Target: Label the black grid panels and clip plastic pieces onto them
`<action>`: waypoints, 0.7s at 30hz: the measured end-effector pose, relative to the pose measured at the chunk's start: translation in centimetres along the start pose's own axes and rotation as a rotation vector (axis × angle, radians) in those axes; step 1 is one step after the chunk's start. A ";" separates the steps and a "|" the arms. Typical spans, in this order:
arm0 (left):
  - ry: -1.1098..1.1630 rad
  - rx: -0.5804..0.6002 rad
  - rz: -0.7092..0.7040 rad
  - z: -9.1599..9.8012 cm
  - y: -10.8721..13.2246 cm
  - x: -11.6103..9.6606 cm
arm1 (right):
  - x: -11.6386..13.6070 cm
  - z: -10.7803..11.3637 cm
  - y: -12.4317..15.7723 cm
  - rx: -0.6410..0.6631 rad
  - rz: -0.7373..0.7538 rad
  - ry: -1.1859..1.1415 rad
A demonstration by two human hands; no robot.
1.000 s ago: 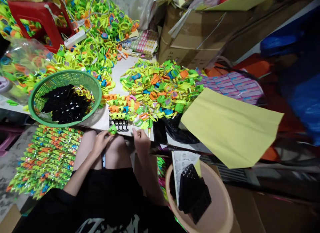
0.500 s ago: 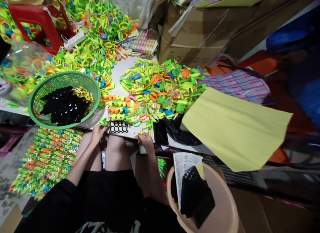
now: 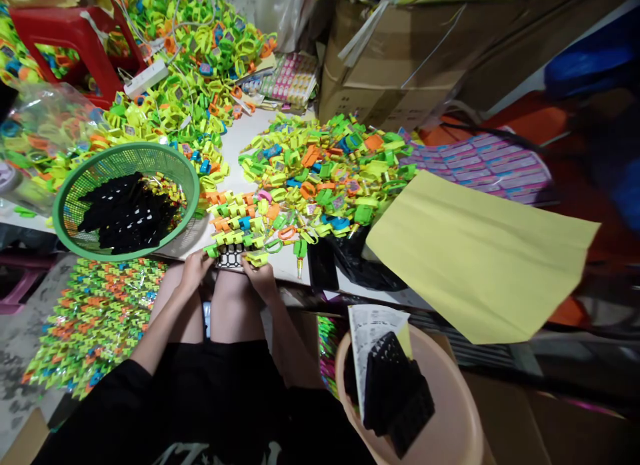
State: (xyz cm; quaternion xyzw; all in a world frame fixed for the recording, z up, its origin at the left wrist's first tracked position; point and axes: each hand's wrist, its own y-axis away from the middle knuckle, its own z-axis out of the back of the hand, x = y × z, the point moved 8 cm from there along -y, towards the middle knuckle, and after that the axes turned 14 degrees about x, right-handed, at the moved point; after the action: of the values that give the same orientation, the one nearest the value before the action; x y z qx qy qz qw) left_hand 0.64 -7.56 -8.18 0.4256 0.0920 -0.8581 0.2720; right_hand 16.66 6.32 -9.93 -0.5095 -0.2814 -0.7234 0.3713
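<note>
At the table's front edge lies a black grid tray (image 3: pixel 230 256) with rows of openings. Its far part is filled with rows of yellow, orange, blue and green plastic toy watches (image 3: pixel 235 218). My left hand (image 3: pixel 196 270) is at the tray's left near corner, its fingers closed on a green toy watch (image 3: pixel 211 251). From the right, my right hand (image 3: pixel 260 278) pinches a yellow toy watch (image 3: pixel 257 258) over the tray's near right part. Beyond the tray spreads a loose pile of toy watches (image 3: pixel 325 165), some with small clear tubes attached.
A green basket (image 3: pixel 193 215) with black trays and small colourful pieces stands left. Farther back are a red stool (image 3: pixel 55 22), a white power strip (image 3: pixel 146 77) and a cardboard box (image 3: pixel 390 58). At right lie yellow paper (image 3: pixel 480 258) and a beige tub (image 3: pixel 450 385).
My right hand has moved left and slightly forward, bringing the yellow toy watch from the table edge to the tray. My left hand has barely moved.
</note>
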 end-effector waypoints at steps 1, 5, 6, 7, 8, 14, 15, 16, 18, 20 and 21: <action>-0.023 0.002 -0.002 0.0 0.0 0.0 | 0.2 -0.5 -0.4 0.013 0.032 -0.003; -0.100 0.025 0.000 -0.3 0.1 0.1 | 0.8 -2.3 -1.6 0.083 0.091 -0.048; -0.114 0.026 -0.001 -0.4 0.2 0.1 | 0.9 -2.6 -1.8 0.100 0.086 -0.052; -0.127 0.023 -0.005 -0.4 0.2 0.1 | 0.9 -2.9 -1.9 0.112 0.077 -0.055; -0.140 0.021 -0.012 -0.4 0.3 0.1 | 0.9 -3.0 -2.0 0.119 0.068 -0.057; -0.186 0.011 -0.050 -0.5 0.4 0.1 | 0.8 -3.5 -2.1 0.112 0.057 -0.042; -0.185 0.005 -0.054 -0.5 0.5 0.2 | 0.7 -3.6 -2.1 0.116 0.053 -0.038; -0.185 0.003 -0.058 -0.6 0.6 0.2 | 0.6 -3.7 -2.1 0.120 0.046 -0.038; -0.190 0.006 -0.077 -0.7 0.8 0.2 | 0.4 -3.7 -2.1 0.120 0.035 -0.047; -0.202 0.026 -0.108 -1.0 1.0 -0.1 | 0.3 -3.7 -2.0 0.112 0.036 -0.066; -0.210 0.039 -0.125 -1.1 1.1 -0.2 | 0.3 -3.7 -2.0 0.108 0.037 -0.073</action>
State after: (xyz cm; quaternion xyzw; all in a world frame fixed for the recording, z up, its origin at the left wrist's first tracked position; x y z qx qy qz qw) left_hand 2.08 -7.94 -8.59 0.3322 0.0726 -0.9149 0.2175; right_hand 13.00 4.50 -10.91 -0.5199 -0.3240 -0.6811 0.4010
